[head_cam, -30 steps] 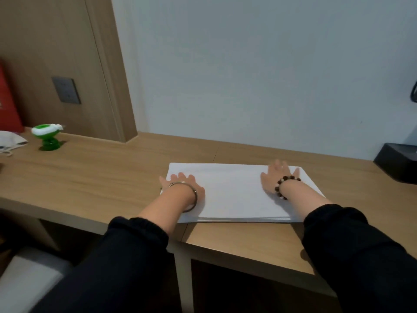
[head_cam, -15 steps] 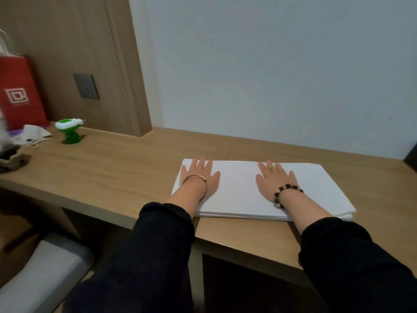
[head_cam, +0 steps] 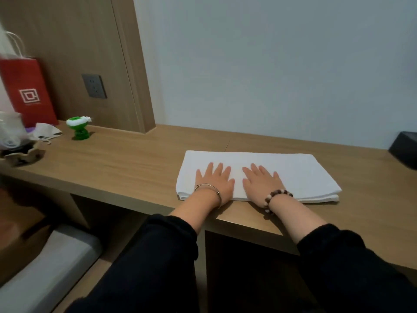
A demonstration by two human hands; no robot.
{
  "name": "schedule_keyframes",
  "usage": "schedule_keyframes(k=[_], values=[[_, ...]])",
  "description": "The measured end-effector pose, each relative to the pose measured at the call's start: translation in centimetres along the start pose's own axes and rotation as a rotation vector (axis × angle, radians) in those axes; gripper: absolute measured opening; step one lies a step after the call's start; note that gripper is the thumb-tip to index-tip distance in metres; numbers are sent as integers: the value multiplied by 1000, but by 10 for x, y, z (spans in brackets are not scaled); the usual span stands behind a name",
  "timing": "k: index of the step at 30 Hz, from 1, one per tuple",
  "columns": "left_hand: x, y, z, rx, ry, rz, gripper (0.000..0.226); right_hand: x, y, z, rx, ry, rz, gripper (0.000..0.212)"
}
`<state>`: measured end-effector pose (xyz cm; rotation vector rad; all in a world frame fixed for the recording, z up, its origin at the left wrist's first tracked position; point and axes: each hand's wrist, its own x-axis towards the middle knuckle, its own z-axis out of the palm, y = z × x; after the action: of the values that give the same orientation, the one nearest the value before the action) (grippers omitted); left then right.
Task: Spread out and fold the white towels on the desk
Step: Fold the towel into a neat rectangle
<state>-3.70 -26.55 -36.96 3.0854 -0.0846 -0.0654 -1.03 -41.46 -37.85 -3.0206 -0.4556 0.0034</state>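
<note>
Fingers (head_cam: 209, 169) of both hands lie straight and spread, palms down, pressing flat on the folded white towel (head_cam: 304, 175). The left hand (head_cam: 214, 182) and the right hand (head_cam: 262, 182) sit side by side on the towel's left half, near each other but apart. The towel lies as a layered rectangle near the front edge of the wooden worktop (head_cam: 135, 168). Well to the left stand a small green toy (head_cam: 79, 128), a white mask (head_cam: 46, 132) and a red paper bag (head_cam: 27, 91); a black box (head_cam: 406, 152) sits far right.
</note>
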Motion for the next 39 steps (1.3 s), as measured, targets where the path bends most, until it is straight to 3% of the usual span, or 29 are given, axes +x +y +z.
schedule_keyframes(k=[9, 13, 15, 17, 21, 26, 31, 34, 39], values=[[-28, -65, 0, -98, 39, -83, 53, -26, 84, -14, 1, -37, 245, 55], [-48, -93, -23, -630, 164, -261, 34, -18, 63, -20, -12, -53, 273, 53], [-54, -96, -36, -1081, 220, -432, 35, -15, 35, -21, 13, -6, 122, 51], [-56, -96, -43, -1337, 165, -521, 33, -16, 4, -19, 96, 11, -63, 51], [-58, -91, -49, -1305, 76, -614, 10, -23, -22, -7, 69, 3, -211, 51], [-57, -91, -52, -1365, 20, -612, 13, -22, -19, -4, 20, 3, -207, 51], [-58, -95, -51, -1480, -76, -608, 32, -20, -19, -4, 25, -12, -197, 52], [-58, -98, -48, -1397, -69, -565, 40, -19, -24, -12, 38, -56, -172, 51], [-57, -98, -42, -1175, -7, -486, 42, -21, -58, -24, 289, 96, -300, 39]])
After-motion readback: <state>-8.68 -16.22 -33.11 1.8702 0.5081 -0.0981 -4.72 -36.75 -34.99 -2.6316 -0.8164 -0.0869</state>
